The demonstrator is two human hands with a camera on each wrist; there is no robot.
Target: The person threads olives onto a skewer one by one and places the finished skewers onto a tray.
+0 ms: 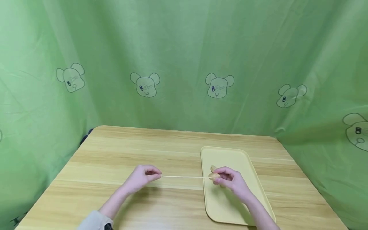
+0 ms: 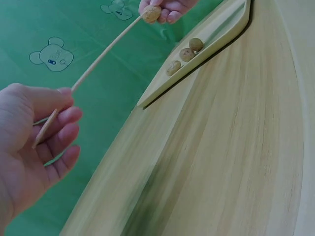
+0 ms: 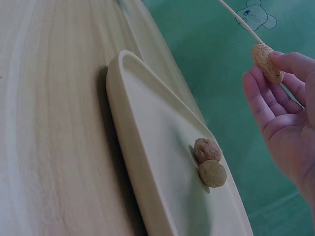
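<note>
Left hand (image 1: 141, 179) pinches one end of thin wooden skewer (image 1: 184, 176), held level above worktop (image 1: 120, 153). Right hand (image 1: 230, 180) grips a tan ball (image 1: 214, 176) on the skewer's other end, over yellow tray (image 1: 230, 204). Loose balls (image 2: 186, 54) lie in tray.

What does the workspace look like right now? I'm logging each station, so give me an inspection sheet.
Surface: wooden table, bare wood showing.
Job's things: thin skewer held level between both hands; one ball at its right end; loose balls in the yellow tray.
Clutter: nothing seen.
Hands: left hand pinches the skewer's end; right hand grips the ball at the tip.
Cables: nothing seen.
Surroundings: green curtain with bear prints.
</note>
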